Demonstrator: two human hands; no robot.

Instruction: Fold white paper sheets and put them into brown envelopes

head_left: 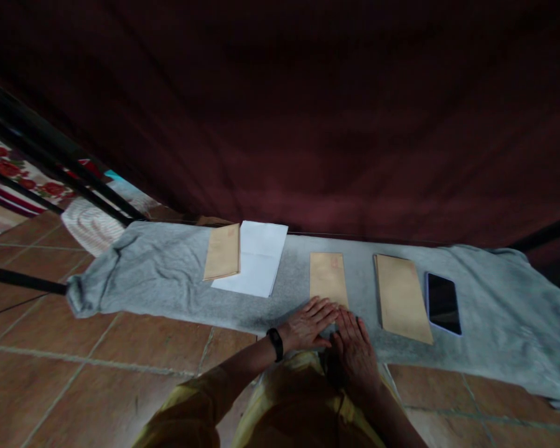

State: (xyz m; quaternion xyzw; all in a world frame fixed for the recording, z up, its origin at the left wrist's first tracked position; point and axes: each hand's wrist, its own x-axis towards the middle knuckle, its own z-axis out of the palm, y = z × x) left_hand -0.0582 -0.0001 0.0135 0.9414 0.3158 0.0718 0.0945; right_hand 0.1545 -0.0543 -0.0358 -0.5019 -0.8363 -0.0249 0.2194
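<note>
A grey cloth is spread on the tiled floor. On it lie a brown envelope in the middle, a stack of brown envelopes to its right, and another brown envelope overlapping white paper on the left. My left hand, with a black band on the wrist, lies flat with fingers stretched out, touching the near end of the middle envelope. My right hand rests flat beside it, fingertips near the same envelope's near edge. Neither hand holds anything.
A dark phone lies on the cloth right of the envelope stack. A dark red curtain hangs behind. Black metal bars and a flowered fabric are at the left. Brown floor tiles surround the cloth.
</note>
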